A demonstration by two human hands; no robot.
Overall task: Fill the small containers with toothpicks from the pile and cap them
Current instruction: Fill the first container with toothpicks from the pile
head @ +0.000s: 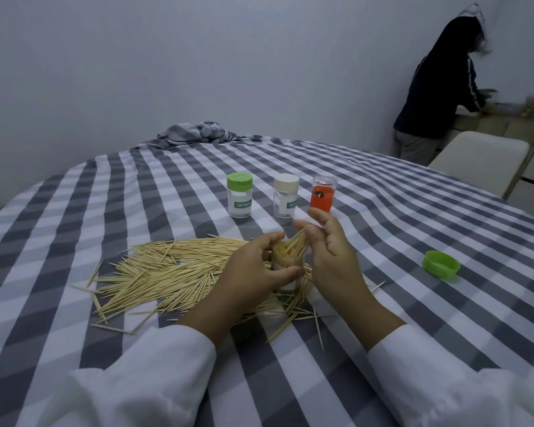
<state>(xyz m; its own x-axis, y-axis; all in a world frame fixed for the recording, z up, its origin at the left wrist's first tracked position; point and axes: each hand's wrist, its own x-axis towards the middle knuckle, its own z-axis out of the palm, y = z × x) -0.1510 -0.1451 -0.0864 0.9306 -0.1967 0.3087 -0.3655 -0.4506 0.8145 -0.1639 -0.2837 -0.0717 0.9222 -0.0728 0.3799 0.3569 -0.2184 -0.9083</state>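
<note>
A small clear container point(285, 263) stands upright in the middle of the table, packed with toothpicks. My left hand point(253, 269) is wrapped around its left side. My right hand point(330, 251) pinches a small bunch of toothpicks point(296, 241) that leans into the container's open mouth. A wide pile of loose toothpicks point(167, 272) spreads over the cloth to the left and under both hands. A loose green cap point(440, 266) lies to the right. Behind stand three capped containers: green-lidded point(240, 195), cream-lidded point(285, 195) and an orange one with a clear cap point(322, 194).
The table is covered with a grey-and-white checked cloth point(413, 211), bunched up at the far edge point(198, 132). A white chair point(481, 161) stands at the far right. A person in a dark hooded jacket point(438, 87) bends over a counter by the wall.
</note>
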